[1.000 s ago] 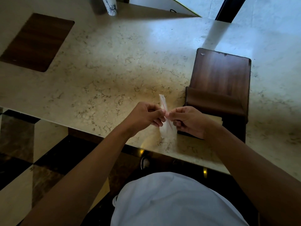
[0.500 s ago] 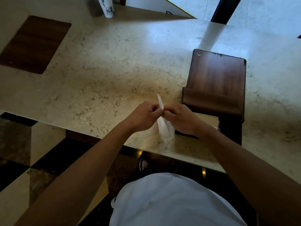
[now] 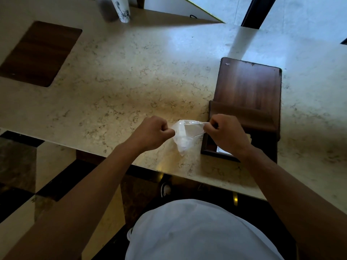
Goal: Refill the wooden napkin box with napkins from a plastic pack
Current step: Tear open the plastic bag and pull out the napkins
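A clear plastic pack [image 3: 185, 136] with white napkins inside hangs just above the marble table's near edge. My left hand [image 3: 151, 132] pinches its left top edge and my right hand [image 3: 226, 135] pinches the right top edge; the mouth is stretched wide between them. The dark wooden napkin box [image 3: 247, 94] lies on the table to the right, its lid open and flat behind it. My right hand and wrist cover part of the box's near opening, where a pale patch shows.
The marble table [image 3: 131, 81] has a dark wooden inlay [image 3: 39, 53] at the far left. A white patterned cup [image 3: 121, 9] stands at the far edge. The table's near edge runs just below my hands; tiled floor lies beneath.
My hands were together at the pack's top; now they have pulled apart sideways and the pack's mouth has spread open.
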